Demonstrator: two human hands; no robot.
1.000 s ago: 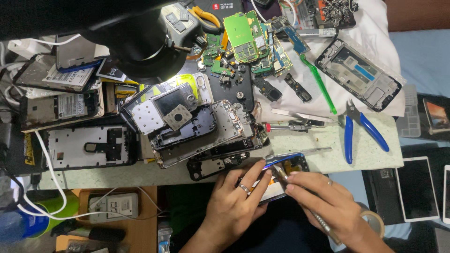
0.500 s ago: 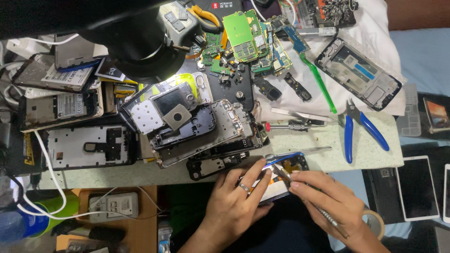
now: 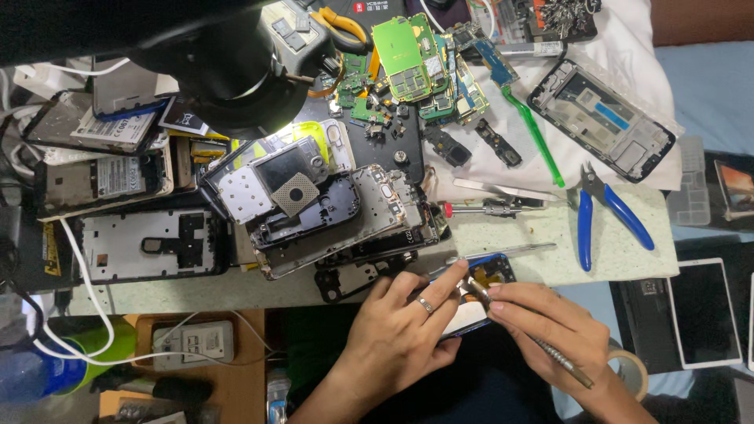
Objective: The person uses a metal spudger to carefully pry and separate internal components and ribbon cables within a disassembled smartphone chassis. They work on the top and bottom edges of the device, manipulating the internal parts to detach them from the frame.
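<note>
The opened phone (image 3: 481, 292) lay at the table's near edge, its long axis slanting up to the right, gripped by the left hand (image 3: 400, 330); the right hand (image 3: 550, 330) pinched a screwdriver (image 3: 528, 336), tip on it.

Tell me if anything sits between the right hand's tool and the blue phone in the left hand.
Nothing visible does. The left hand holds the blue phone open side up, and the tool in the right hand already reaches its opened top, near the left fingertips.
</note>
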